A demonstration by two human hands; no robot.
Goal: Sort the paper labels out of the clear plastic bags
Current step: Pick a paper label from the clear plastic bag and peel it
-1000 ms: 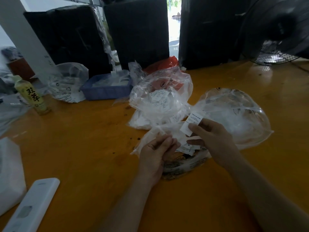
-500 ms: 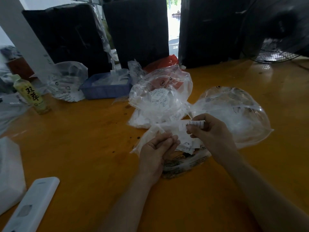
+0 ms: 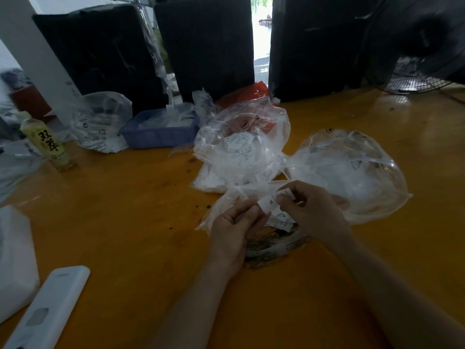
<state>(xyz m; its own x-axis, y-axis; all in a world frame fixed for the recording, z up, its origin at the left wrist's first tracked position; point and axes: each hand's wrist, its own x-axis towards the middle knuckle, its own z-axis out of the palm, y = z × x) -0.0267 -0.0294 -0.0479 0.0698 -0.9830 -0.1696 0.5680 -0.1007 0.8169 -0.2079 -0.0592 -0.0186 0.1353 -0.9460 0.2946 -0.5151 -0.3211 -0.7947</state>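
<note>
A small white paper label [image 3: 270,203] printed "XL" is pinched between my left hand [image 3: 236,225] and my right hand [image 3: 312,210] above the table. Under my hands lies a flat clear plastic bag [image 3: 226,205] with a small pile of loose white labels [image 3: 281,220] on it. Behind sits a puffed clear bag [image 3: 241,147] with several labels inside. A second puffed clear bag [image 3: 349,170] lies to the right, just past my right hand.
The orange table [image 3: 125,222] carries a blue tray [image 3: 158,132], a drink bottle [image 3: 49,144], another clear bag [image 3: 100,122], a white remote [image 3: 47,308] and a white bag [image 3: 12,260]. Black boxes [image 3: 206,44] line the back; a fan [image 3: 417,46] stands far right.
My right hand brought the label down and left from above the bags to my left hand, which rose slightly; both now pinch it.
</note>
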